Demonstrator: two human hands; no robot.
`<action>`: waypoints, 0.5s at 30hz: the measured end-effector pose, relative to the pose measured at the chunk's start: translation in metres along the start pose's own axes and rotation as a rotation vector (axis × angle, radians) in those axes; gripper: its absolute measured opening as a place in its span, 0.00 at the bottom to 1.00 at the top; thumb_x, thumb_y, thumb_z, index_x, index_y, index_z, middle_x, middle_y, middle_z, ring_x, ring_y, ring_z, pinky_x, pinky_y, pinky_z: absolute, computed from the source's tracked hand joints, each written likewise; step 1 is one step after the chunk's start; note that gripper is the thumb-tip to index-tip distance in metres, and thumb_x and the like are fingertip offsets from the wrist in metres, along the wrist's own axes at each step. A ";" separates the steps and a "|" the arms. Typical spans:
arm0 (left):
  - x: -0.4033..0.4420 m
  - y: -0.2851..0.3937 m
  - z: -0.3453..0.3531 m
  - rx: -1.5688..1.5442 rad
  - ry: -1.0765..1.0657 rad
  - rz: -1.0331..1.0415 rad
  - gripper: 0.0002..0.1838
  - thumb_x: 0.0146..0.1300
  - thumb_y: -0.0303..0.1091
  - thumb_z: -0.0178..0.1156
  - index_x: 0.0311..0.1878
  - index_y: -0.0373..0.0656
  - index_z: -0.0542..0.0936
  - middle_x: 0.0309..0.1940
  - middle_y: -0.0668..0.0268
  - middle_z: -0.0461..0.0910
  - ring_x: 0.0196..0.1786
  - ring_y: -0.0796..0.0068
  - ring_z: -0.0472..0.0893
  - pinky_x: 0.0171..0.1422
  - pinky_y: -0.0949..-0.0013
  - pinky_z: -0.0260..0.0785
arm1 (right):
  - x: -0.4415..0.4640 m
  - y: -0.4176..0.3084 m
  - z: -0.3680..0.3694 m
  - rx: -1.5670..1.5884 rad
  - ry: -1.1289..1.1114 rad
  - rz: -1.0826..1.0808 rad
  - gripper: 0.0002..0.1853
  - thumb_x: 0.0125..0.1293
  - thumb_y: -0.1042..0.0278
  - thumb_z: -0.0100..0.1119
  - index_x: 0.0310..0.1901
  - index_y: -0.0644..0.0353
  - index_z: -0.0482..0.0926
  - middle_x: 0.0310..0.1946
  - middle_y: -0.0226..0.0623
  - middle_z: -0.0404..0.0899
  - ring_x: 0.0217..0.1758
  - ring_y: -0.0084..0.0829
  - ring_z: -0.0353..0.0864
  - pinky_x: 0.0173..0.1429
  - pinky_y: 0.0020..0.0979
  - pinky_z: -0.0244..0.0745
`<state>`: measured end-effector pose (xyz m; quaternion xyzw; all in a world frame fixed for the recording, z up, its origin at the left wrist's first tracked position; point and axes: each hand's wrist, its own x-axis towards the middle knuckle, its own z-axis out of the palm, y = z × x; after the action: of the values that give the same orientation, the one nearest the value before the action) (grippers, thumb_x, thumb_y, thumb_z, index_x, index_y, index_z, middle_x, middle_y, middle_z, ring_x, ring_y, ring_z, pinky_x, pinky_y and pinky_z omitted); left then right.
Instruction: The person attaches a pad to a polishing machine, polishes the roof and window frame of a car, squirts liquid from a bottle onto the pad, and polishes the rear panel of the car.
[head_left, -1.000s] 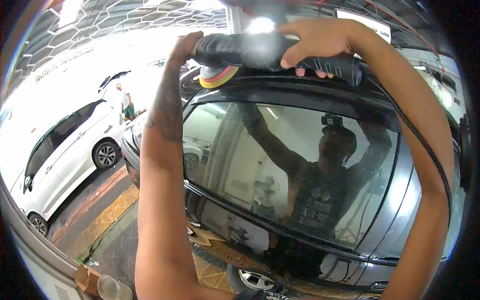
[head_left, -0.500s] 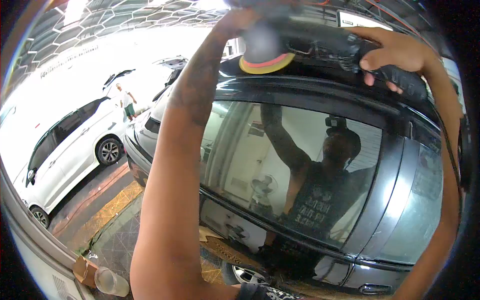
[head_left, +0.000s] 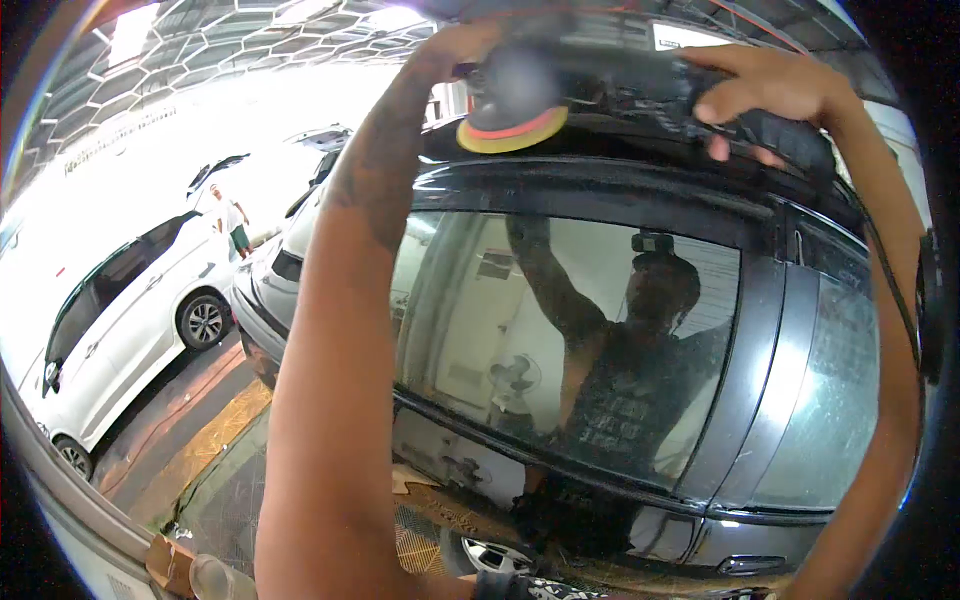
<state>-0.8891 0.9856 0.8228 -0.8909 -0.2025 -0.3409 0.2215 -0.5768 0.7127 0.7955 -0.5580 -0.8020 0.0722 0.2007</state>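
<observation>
A black polisher (head_left: pixel 625 82) with a yellow-edged pad (head_left: pixel 515 135) rests at the roof edge of a black car (head_left: pixel 760 300). My right hand (head_left: pixel 770 90) is wrapped round the rear body of the polisher, thumb on the near side and fingertips showing underneath. At the top of the view, my left hand (head_left: pixel 462 45) holds the polisher's head end; its fingers are mostly hidden and blurred there. A power cord (head_left: pixel 885 265) runs down from the tool's rear along my right forearm. The side window (head_left: pixel 470 330) below reflects a person with raised arms.
A white car (head_left: pixel 140 310) is parked at the left, with a person (head_left: pixel 230 220) standing behind it. Near the lower left stand a cardboard box (head_left: pixel 168 565) and a translucent container (head_left: pixel 215 580). A grey vehicle (head_left: pixel 265 285) sits just beyond my left arm.
The view has shifted slightly, so the car and the polisher both appear a little further left. Both hands keep their hold on the polisher, and its pad stays at the roof edge.
</observation>
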 end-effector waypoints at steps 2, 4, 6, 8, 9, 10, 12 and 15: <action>-0.026 -0.023 -0.007 0.232 0.013 0.081 0.26 0.58 0.33 0.67 0.62 0.46 0.77 0.52 0.57 0.81 0.52 0.58 0.80 0.55 0.59 0.73 | 0.020 -0.020 0.015 -0.006 -0.012 -0.007 0.45 0.61 0.57 0.65 0.79 0.52 0.55 0.34 0.47 0.84 0.15 0.28 0.76 0.17 0.29 0.73; -0.038 -0.084 0.001 0.370 0.128 0.215 0.30 0.53 0.29 0.70 0.62 0.47 0.76 0.57 0.53 0.80 0.60 0.51 0.79 0.64 0.56 0.72 | 0.040 -0.031 0.030 -0.008 -0.025 -0.015 0.45 0.63 0.57 0.64 0.79 0.51 0.55 0.34 0.47 0.84 0.14 0.28 0.76 0.18 0.29 0.74; -0.046 -0.083 -0.004 0.318 0.044 -0.025 0.30 0.53 0.30 0.70 0.62 0.47 0.76 0.58 0.54 0.80 0.61 0.51 0.79 0.64 0.57 0.72 | 0.054 -0.035 0.038 0.014 -0.022 -0.056 0.45 0.64 0.55 0.63 0.79 0.51 0.54 0.34 0.47 0.84 0.14 0.27 0.74 0.19 0.29 0.74; -0.050 -0.081 -0.007 0.299 0.021 -0.160 0.31 0.53 0.30 0.71 0.63 0.47 0.77 0.57 0.55 0.80 0.60 0.51 0.79 0.64 0.58 0.71 | 0.057 -0.044 0.038 0.002 -0.036 -0.054 0.45 0.64 0.56 0.63 0.79 0.51 0.54 0.33 0.47 0.84 0.14 0.27 0.75 0.18 0.29 0.74; -0.052 -0.086 -0.007 0.183 0.056 -0.010 0.31 0.52 0.29 0.70 0.63 0.46 0.77 0.56 0.56 0.81 0.59 0.53 0.80 0.63 0.59 0.72 | 0.056 -0.044 0.037 -0.003 -0.062 -0.062 0.45 0.64 0.56 0.63 0.80 0.52 0.54 0.33 0.46 0.84 0.15 0.27 0.75 0.18 0.28 0.73; -0.050 -0.085 -0.006 0.068 0.088 0.139 0.31 0.51 0.28 0.70 0.62 0.46 0.78 0.55 0.57 0.81 0.59 0.55 0.80 0.63 0.60 0.72 | 0.055 -0.041 0.029 0.002 -0.059 -0.051 0.45 0.64 0.56 0.63 0.80 0.52 0.54 0.33 0.46 0.84 0.15 0.27 0.75 0.18 0.28 0.73; -0.026 -0.070 -0.007 -0.144 -0.032 -0.170 0.24 0.58 0.28 0.66 0.60 0.44 0.80 0.53 0.60 0.82 0.54 0.65 0.82 0.56 0.65 0.74 | 0.049 -0.032 0.007 0.051 -0.225 0.078 0.44 0.68 0.56 0.64 0.78 0.61 0.51 0.41 0.41 0.83 0.27 0.27 0.80 0.29 0.30 0.77; 0.007 -0.009 -0.002 -0.390 -0.085 -0.410 0.18 0.65 0.45 0.61 0.51 0.44 0.84 0.41 0.68 0.84 0.44 0.77 0.82 0.45 0.72 0.74 | 0.007 -0.014 -0.009 0.085 -0.211 0.077 0.47 0.68 0.54 0.64 0.79 0.62 0.47 0.44 0.41 0.84 0.28 0.27 0.80 0.31 0.30 0.78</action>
<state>-0.8899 0.9936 0.8310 -0.8706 -0.3181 -0.3736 -0.0364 -0.5875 0.7131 0.8102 -0.5686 -0.7929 0.1720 0.1355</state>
